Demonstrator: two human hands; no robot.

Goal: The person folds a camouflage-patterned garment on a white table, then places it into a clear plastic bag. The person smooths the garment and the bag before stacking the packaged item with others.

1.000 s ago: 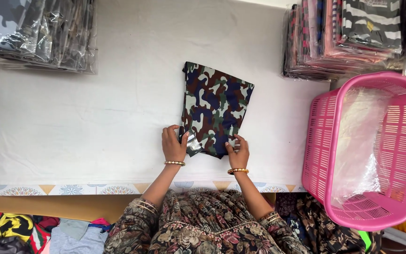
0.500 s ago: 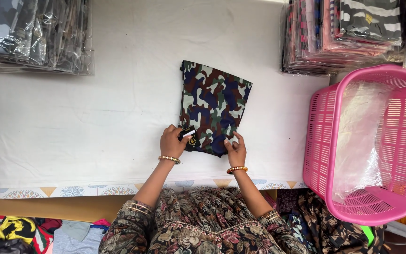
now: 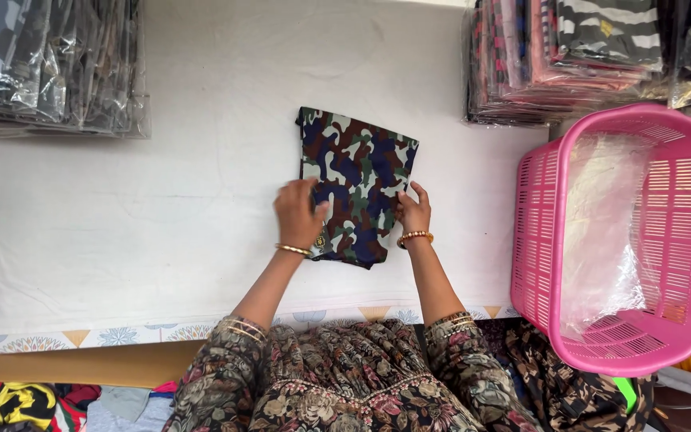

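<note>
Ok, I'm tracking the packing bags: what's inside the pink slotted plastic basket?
The pink slotted plastic basket holds a crumpled clear plastic sheet or bag. Anything beneath that plastic is covered.

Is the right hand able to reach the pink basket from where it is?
Probably yes: the right hand rests on the camouflage cloth, and only bare white table lies between it and the pink basket.

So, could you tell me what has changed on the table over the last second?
The left hand has slid up from the near edge onto the folded camouflage garment, palm flat. The right hand stays at its right edge. The garment, pink basket and wrapped stacks have not moved.
</note>
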